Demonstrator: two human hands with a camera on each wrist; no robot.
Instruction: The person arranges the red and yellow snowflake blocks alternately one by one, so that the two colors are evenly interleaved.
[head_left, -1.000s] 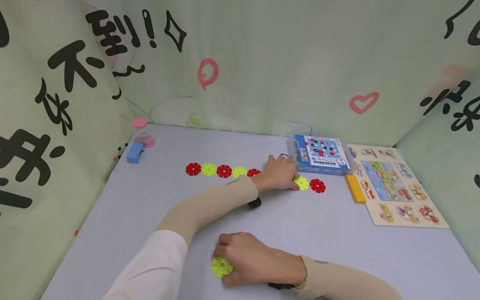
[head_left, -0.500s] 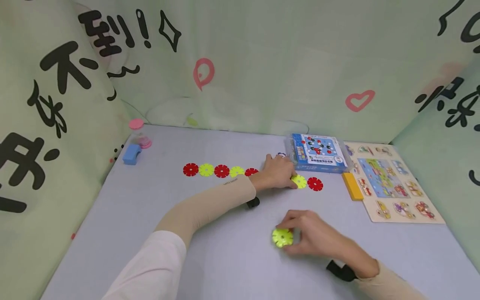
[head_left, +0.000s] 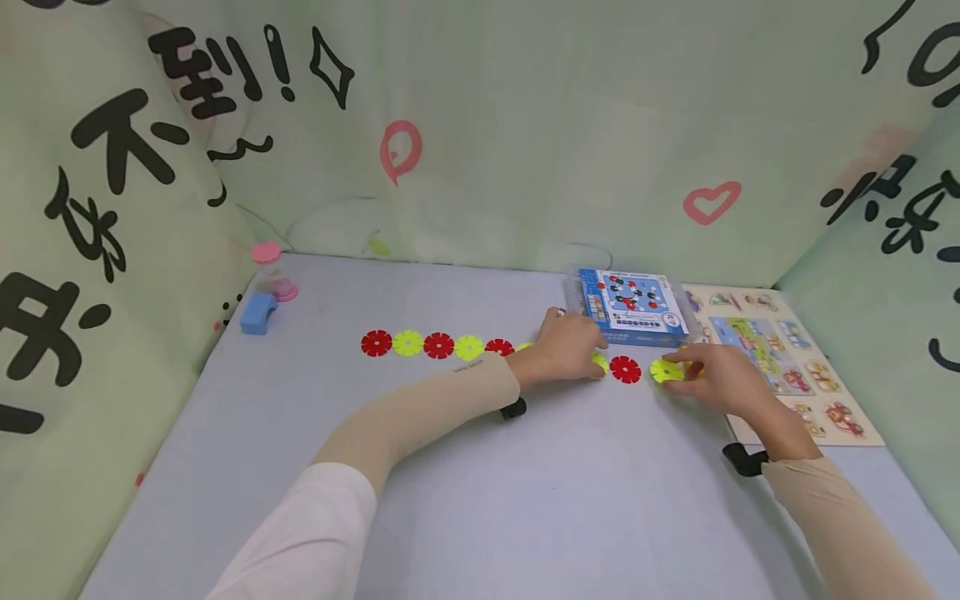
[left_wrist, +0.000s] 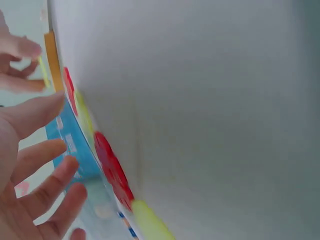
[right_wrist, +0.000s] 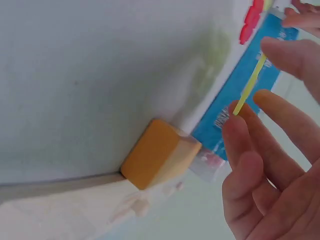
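My right hand [head_left: 723,379] pinches a yellow-green notched plastic disc [head_left: 664,371] by its edges between thumb and fingers. In the right wrist view that disc [right_wrist: 250,85] is seen edge-on, above the table. Left of it lies a red notched disc [head_left: 625,369], at the right end of a row of alternating red and yellow-green discs. Over the row reaches my left hand [head_left: 566,346], its thumb beside another yellow-green disc [head_left: 601,362]. The left wrist view shows the left fingers [left_wrist: 45,195] spread loosely, gripping nothing. The left hand and sleeve partly cover the row's middle.
Behind the hands lies a blue boxed set [head_left: 637,308]. A wooden picture puzzle board [head_left: 862,429] is under and beyond the right hand, with a yellow-orange block [right_wrist: 157,152] near it. A blue arch block [head_left: 257,314] and a pink-capped bottle [head_left: 272,271] stand far left.
My right hand has carried the yellow-green disc from the front of the table rightward and away from me, to the row's right end. The left hand stays over the row.
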